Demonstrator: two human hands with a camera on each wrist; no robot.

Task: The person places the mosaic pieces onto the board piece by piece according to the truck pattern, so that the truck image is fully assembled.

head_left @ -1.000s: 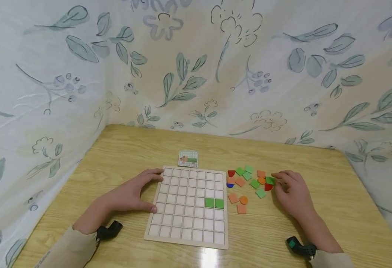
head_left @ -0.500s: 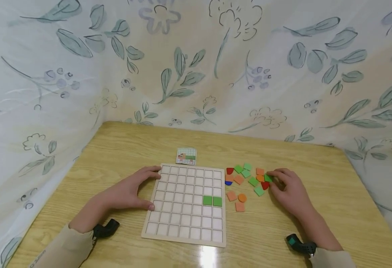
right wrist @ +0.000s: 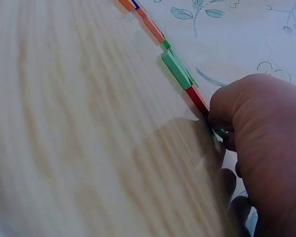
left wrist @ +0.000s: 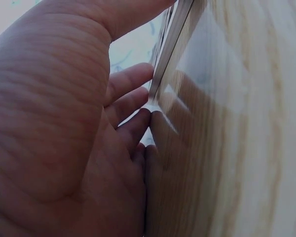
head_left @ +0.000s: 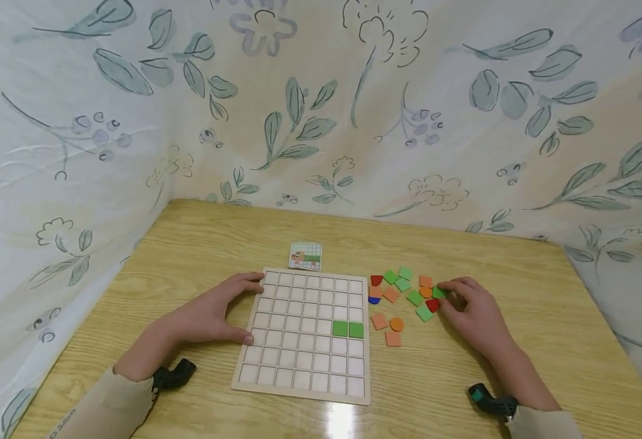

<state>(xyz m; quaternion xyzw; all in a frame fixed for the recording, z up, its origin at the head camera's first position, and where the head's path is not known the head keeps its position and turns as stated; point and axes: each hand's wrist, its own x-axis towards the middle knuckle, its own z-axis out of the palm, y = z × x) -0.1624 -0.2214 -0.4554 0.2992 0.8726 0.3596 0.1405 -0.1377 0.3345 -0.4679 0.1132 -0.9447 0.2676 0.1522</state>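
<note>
A pale wooden grid board [head_left: 300, 367] lies on the table with two green square tiles [head_left: 348, 329] side by side in its cells near the right edge. My left hand [head_left: 211, 312] rests along the board's left side, fingertips at the upper corner and thumb on the frame lower down. At the right of the loose tiles, my right hand [head_left: 474, 311] pinches a green square tile [head_left: 438, 292] between thumb and forefinger. A red rounded tile [head_left: 433, 305] lies just beside the thumb. In the right wrist view, a green edge [right wrist: 220, 133] shows between the fingertips.
Several loose tiles lie between board and right hand, among them an orange square [head_left: 393, 339], an orange circle [head_left: 396, 324] and a light green square [head_left: 424, 313]. A small picture card [head_left: 305, 256] lies behind the board. Floral cloth [head_left: 321, 122] hangs beyond the table.
The head view has shifted slightly, so everything sits a little further left and up. By the right fingers, the red tile has slid slightly left. The left hand stays at the board.
</note>
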